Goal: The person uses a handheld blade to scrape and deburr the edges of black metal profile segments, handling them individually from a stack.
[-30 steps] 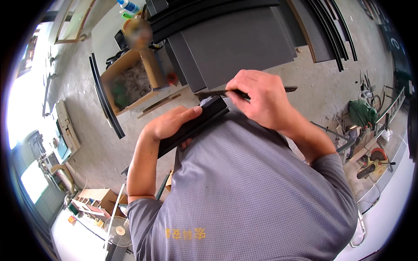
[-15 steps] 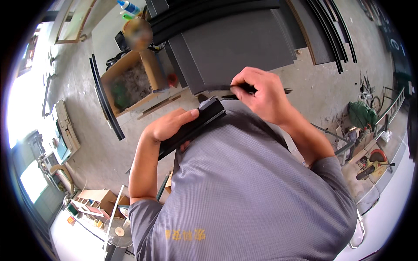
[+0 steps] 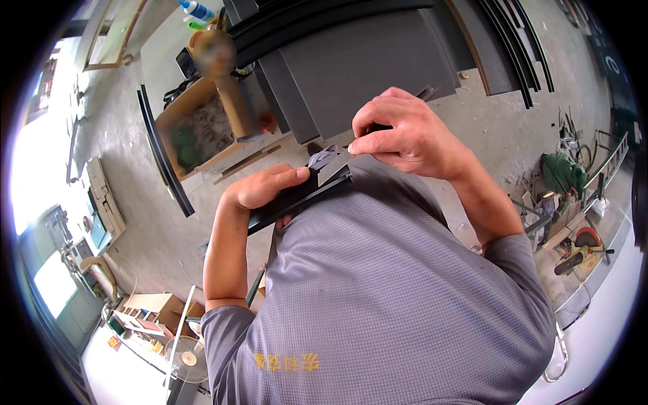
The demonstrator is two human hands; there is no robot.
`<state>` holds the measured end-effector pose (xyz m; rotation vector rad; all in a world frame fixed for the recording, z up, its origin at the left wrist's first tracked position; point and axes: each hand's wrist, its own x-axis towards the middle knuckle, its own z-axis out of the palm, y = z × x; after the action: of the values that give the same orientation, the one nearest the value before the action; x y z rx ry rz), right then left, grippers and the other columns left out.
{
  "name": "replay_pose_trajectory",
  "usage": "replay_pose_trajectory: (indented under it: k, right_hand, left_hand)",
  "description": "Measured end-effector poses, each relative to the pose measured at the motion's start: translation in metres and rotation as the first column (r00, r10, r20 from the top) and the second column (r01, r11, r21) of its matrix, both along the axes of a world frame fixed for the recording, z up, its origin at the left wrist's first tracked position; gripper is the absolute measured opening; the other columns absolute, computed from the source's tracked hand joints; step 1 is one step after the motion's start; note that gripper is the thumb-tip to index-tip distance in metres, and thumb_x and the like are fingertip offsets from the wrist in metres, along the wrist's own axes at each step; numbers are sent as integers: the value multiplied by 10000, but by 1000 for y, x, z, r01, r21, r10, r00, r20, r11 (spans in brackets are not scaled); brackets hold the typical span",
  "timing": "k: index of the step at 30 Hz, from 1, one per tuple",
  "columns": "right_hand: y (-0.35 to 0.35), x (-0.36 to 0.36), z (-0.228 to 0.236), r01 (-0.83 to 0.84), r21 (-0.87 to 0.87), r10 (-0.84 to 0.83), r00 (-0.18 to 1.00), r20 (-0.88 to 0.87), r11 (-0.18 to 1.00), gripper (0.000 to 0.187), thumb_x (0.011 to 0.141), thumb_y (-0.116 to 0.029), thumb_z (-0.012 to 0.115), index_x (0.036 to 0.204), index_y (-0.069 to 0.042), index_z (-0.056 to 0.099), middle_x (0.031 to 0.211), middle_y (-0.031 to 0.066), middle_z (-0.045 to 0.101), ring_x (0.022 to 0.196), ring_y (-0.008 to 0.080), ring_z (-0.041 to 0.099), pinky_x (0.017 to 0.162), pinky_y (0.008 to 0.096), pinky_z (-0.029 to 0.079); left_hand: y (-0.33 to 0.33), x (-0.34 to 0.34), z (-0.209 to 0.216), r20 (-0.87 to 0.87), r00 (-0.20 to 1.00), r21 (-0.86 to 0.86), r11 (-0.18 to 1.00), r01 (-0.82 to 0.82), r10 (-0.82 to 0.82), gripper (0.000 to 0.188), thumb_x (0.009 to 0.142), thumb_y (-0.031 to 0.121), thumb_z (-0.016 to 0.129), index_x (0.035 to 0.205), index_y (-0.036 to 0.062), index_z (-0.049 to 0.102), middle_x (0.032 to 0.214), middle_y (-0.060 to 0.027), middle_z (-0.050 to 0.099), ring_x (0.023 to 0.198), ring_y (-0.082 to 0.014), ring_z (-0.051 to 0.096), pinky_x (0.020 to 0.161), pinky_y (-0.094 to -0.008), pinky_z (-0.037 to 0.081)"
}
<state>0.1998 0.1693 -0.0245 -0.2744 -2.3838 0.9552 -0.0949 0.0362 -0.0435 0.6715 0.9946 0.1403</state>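
Observation:
My left hand (image 3: 266, 185) is closed around a black metal profile (image 3: 290, 201), thumb on its upper side and fingertips showing beneath. The profile slants up to the right in front of the grey shirt, its end pointing toward my right hand. My right hand (image 3: 412, 135) grips a narrow, flat grey strip that looks like a flat file (image 3: 335, 170). The file's broad face lies over the profile's end, tilted. Its other end sticks out dark beyond my knuckles, and my fingers hide the middle.
Ahead is a work surface with dark grey panels (image 3: 368, 74) and long black profiles (image 3: 331, 25). An open cardboard box (image 3: 202, 128) stands at front left, beside more black strips (image 3: 162, 152) on the concrete floor. At right lie a green bag (image 3: 563, 169) and a cut-off saw (image 3: 584, 250).
My right hand has turned and brought the file from beyond the profile down onto its end. The profile has tilted slightly; my left hand keeps its hold.

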Motion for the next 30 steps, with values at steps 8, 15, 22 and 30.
replay_pose_trajectory:
  k: [8,15,22,30]
  right_hand:
    - [9,0,-2,-53,20,54,998,-26,998,297,749,22,820,963,-175,758,952,-31,660,824,182,631,861,367,489]
    - [6,-8,5,-33,246,41,999,-29,969,169,801,-85,794,930,-185,750,950,-29,658,832,178,635,814,352,523]
    - [7,-3,0,-58,206,58,998,10,977,174,805,-79,782,963,-145,751,965,-22,684,852,182,653,765,351,510]
    - [-9,12,-3,-14,29,12,997,80,999,197,788,-45,804,966,-116,758,974,-21,731,860,201,670,745,363,501]
  left_hand:
    - [-2,0,-4,4,999,-18,999,-44,44,675,1098,588,454,937,-29,678,655,-87,658,527,-169,675,490,-290,559]
    - [3,3,5,-19,998,-69,996,-63,62,660,1096,587,461,941,-22,664,665,-82,658,527,-170,677,482,-288,560]
    - [-3,-2,-7,-112,994,46,999,3,2,642,1086,581,490,1022,-24,695,781,-68,675,668,-136,658,648,-282,552]
    - [-2,11,16,-162,986,116,991,61,-41,698,1115,554,435,934,-62,708,654,-88,652,546,-179,659,539,-310,552]
